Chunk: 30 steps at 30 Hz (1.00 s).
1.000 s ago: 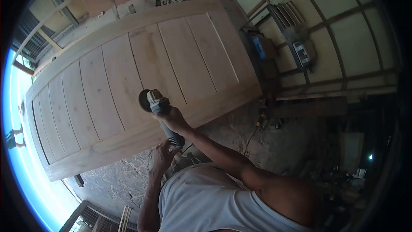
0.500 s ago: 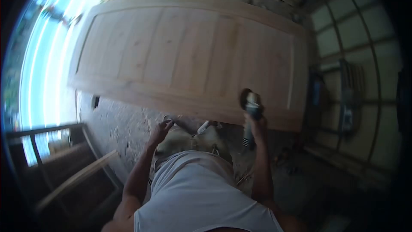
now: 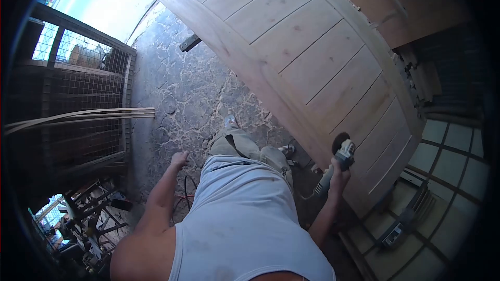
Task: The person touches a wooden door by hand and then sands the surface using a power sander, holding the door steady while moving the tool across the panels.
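My right hand (image 3: 339, 179) is wrapped round the body of an angle grinder (image 3: 344, 155) fitted with a dark round disc (image 3: 340, 141). The tool overlaps the near edge of a large pale wooden panel door (image 3: 312, 47) in this view, its disc towards the panels. The grinder's grey rear end and cord hang below my grip. On the other side of my body, my left hand (image 3: 179, 160) hangs beside my hip over the floor, its fingers curled in with nothing seen in them.
Wood shavings litter the rough concrete floor (image 3: 177, 83). A dark support block (image 3: 190, 42) sticks out from under the door. On the left stands a mesh-fronted wooden frame (image 3: 127, 93) with thin wood strips (image 3: 120, 113). A red cord (image 3: 183, 196) lies by my left side; gridded panels (image 3: 442, 161) are at right.
My view has turned to the left, so the door now runs diagonally. More floor shows. The grinder stays in my right hand; my left hand is lowered at my side.
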Each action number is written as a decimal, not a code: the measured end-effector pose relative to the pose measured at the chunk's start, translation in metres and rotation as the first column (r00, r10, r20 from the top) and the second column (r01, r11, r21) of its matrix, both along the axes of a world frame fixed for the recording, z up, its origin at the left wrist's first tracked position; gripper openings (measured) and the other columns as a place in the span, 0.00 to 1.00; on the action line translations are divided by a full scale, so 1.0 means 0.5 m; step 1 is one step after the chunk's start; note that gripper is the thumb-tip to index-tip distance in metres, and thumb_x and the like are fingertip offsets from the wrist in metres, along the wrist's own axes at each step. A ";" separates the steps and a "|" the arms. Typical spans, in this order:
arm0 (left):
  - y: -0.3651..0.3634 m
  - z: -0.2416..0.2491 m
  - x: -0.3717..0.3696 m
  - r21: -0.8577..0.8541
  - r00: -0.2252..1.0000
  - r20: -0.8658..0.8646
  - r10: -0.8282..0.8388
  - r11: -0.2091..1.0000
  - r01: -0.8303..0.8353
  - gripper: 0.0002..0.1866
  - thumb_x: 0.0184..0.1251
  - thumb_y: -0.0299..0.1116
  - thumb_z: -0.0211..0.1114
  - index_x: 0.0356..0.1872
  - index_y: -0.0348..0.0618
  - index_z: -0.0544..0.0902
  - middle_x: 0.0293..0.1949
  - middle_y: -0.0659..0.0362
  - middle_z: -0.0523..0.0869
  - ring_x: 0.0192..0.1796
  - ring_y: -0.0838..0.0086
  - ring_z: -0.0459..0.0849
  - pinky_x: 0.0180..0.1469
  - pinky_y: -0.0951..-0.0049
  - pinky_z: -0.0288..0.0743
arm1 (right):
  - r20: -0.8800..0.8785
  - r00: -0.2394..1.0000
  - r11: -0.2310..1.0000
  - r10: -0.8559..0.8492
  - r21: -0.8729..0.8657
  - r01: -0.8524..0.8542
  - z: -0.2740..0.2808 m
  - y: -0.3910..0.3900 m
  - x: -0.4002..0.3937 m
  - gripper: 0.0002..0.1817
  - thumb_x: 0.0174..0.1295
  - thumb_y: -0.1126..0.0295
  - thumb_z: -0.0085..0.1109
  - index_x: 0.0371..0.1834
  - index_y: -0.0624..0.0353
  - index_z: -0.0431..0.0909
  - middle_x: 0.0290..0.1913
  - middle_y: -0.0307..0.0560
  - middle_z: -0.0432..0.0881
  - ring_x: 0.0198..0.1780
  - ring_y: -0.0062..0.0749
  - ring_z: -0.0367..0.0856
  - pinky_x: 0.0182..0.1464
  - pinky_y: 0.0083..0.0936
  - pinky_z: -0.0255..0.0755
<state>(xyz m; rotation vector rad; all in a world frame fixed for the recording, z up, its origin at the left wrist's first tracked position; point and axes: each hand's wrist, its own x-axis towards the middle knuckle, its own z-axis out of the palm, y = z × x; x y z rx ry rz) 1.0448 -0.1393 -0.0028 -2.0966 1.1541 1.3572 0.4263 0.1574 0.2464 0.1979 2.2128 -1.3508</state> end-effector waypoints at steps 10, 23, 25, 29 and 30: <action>-0.206 -0.018 0.019 0.019 0.868 -0.373 0.328 0.938 -0.346 0.23 0.86 0.56 0.65 0.62 0.49 0.87 0.49 0.59 0.96 0.41 0.72 0.93 0.32 0.67 0.80 | -0.183 0.864 0.882 0.470 0.051 -0.469 0.039 -0.545 0.079 0.18 0.66 0.60 0.78 0.51 0.61 0.88 0.33 0.39 0.87 0.30 0.25 0.86 0.36 0.30 0.82; -0.306 -0.024 0.060 -0.046 0.848 -0.200 0.490 0.860 -0.508 0.22 0.84 0.53 0.66 0.50 0.42 0.93 0.40 0.55 0.97 0.33 0.68 0.92 0.34 0.65 0.83 | -0.266 0.580 0.637 0.770 0.291 -0.714 -0.022 -1.100 -0.078 0.24 0.64 0.55 0.75 0.51 0.66 0.89 0.37 0.51 0.92 0.36 0.38 0.91 0.45 0.41 0.84; -0.314 -0.047 0.080 -0.173 0.940 -0.085 0.329 0.924 -0.340 0.23 0.83 0.52 0.67 0.52 0.39 0.93 0.43 0.49 0.97 0.39 0.59 0.94 0.42 0.59 0.85 | -0.188 0.581 0.609 0.792 0.316 -0.728 -0.022 -1.227 -0.104 0.25 0.63 0.54 0.75 0.50 0.66 0.89 0.39 0.54 0.92 0.38 0.41 0.92 0.46 0.42 0.84; -0.500 0.090 -0.070 -0.509 0.978 0.017 0.206 0.844 -0.168 0.24 0.82 0.45 0.67 0.65 0.36 0.90 0.53 0.39 0.96 0.58 0.48 0.95 0.64 0.51 0.84 | -0.165 0.522 0.546 0.837 0.323 -0.773 -0.074 -1.448 -0.148 0.31 0.61 0.49 0.75 0.54 0.68 0.88 0.44 0.64 0.94 0.49 0.54 0.96 0.55 0.46 0.85; -0.585 0.104 -0.126 -0.571 0.977 0.000 0.215 0.802 -0.176 0.24 0.83 0.44 0.66 0.67 0.35 0.90 0.55 0.38 0.95 0.61 0.48 0.94 0.67 0.51 0.83 | -0.150 0.505 0.524 0.850 0.322 -0.788 -0.094 -1.515 -0.156 0.31 0.60 0.48 0.75 0.54 0.68 0.89 0.44 0.65 0.94 0.49 0.55 0.96 0.55 0.47 0.86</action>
